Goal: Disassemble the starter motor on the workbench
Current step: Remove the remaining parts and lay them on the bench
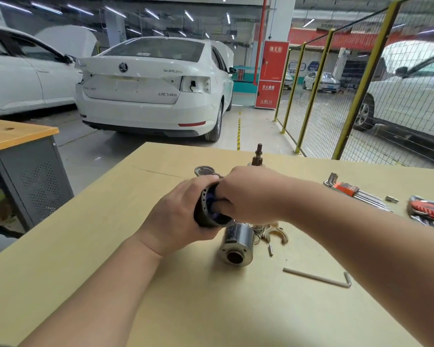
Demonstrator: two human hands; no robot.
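My left hand [176, 216] grips the dark cylindrical motor housing [205, 206] just above the workbench [110, 246], its open end turned right. The fingers of my right hand [246, 194] reach into that open end, where a blue inner part shows; what they hold inside is hidden. A shiny solenoid cylinder [237, 242] lies on the bench just below my hands. A fork lever [273, 232] and a small pin [270, 250] lie beside it. Behind my hands a shaft part [258, 156] stands upright, and a grey metal cover [204, 170] lies to its left.
A loose hex key [318, 278] lies at the front right of the bench. Two hex key sets [353, 191] [426, 210] and a small bit [391, 199] lie at the right. Another bench [15, 136] stands left; white cars and a yellow mesh fence [361, 96] are beyond.
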